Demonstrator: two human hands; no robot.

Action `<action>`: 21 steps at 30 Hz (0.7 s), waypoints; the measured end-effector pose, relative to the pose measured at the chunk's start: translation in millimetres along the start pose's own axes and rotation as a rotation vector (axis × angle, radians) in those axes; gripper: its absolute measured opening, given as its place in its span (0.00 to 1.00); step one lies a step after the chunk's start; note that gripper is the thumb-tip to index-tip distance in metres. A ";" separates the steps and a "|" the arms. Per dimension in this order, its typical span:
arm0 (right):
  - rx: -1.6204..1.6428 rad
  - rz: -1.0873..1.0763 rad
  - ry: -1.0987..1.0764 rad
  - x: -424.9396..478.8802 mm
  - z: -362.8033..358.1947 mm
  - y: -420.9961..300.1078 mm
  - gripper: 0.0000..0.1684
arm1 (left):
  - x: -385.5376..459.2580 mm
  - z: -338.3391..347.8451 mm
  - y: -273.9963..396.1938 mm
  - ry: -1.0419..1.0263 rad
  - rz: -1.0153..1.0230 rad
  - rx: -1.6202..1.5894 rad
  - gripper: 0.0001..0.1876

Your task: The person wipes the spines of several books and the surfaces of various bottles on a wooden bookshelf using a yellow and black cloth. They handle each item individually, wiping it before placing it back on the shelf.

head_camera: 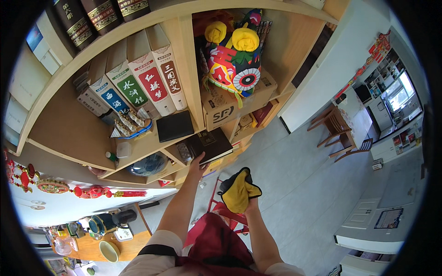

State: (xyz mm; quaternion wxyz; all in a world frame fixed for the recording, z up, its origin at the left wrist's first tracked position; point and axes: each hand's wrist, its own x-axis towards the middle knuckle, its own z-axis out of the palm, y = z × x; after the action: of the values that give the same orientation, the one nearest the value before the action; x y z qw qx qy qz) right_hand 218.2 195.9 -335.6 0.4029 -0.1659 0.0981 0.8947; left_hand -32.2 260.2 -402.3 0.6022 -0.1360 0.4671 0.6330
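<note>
My left hand (197,166) reaches to a compartment of the wooden bookshelf (193,69). Its thumb lies on top of a thick dark hardcover book (211,144) and its fingers are at the near edge; the book lies flat and bears gold writing. In my right hand (252,204) is a bunched yellow cloth (236,193) with a grey side and black edging, held up in front of the shelf and apart from it. Beside the dark book, towards the left, a small patterned grey box (184,151) stands in the same compartment.
Above sit a black flat case (175,126), a model sailing ship (133,126), boxed books (148,79) and a colourful fabric animal figure (234,65) on a cardboard carton (221,107). A dark globe (147,164) is lower left. Red metal framing (214,195) shows below me.
</note>
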 end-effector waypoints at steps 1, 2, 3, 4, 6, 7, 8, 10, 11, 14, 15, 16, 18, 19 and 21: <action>0.020 0.018 0.040 -0.9 -2.2 -2.1 0.18 | 2.7 -1.9 5.4 -0.033 -0.036 -0.048 0.22; 0.055 -0.026 0.167 6.2 -28.5 -6.7 0.18 | 10.9 -8.3 7.0 -0.097 -0.026 -0.066 0.21; 0.017 -0.035 0.153 8.8 -40.0 -9.5 0.19 | 12.1 -11.7 7.2 -0.127 0.007 -0.063 0.21; -0.019 -0.044 0.139 9.4 -44.7 -9.7 0.19 | 11.2 -14.5 7.8 -0.156 0.040 -0.058 0.20; -0.034 -0.060 0.128 13.4 -47.7 -10.4 0.20 | 10.5 -15.3 12.0 -0.183 0.055 -0.104 0.20; -0.014 -0.066 0.132 16.4 -46.2 -9.7 0.21 | 8.6 -16.0 13.6 -0.191 0.066 -0.082 0.21; 0.005 -0.067 0.136 19.2 -44.6 -9.0 0.22 | 5.4 -18.2 15.0 -0.196 0.080 -0.062 0.21; -0.044 -0.172 0.176 23.3 -47.5 -8.4 0.23 | -18.1 -19.8 13.6 -0.208 0.132 0.002 0.21; -0.070 -0.221 0.195 26.3 -49.5 -10.1 0.24 | -38.1 -20.8 7.9 -0.213 0.176 0.041 0.21; -0.036 -0.088 0.048 29.1 -48.1 -16.1 0.20 | -106.4 -31.3 -0.9 -0.251 0.133 0.174 0.25; -0.085 -0.075 0.022 30.0 -47.6 -12.2 0.19 | -126.5 -34.2 -7.6 -0.251 0.155 0.192 0.26; -0.151 -0.052 -0.050 24.7 -25.0 -4.8 0.20 | -145.4 -36.4 -11.9 -0.232 0.191 0.275 0.27; -0.187 0.033 0.122 15.3 -19.6 5.0 0.22 | -190.7 -25.7 -15.8 -0.242 0.329 0.464 0.28; -0.206 0.075 0.212 7.0 -16.7 10.2 0.23 | -208.1 -20.1 -21.3 -0.281 0.411 0.492 0.30; -0.281 0.025 0.159 -13.5 11.7 35.2 0.25 | -240.6 -9.5 -34.2 -0.191 0.537 0.798 0.31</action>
State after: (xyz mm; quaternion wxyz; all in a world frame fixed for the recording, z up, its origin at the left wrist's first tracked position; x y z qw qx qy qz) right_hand 197.4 167.1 -318.2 0.3554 -0.2896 0.0058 0.8887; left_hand 51.7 94.7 -245.2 0.4629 0.2895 0.6345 0.5471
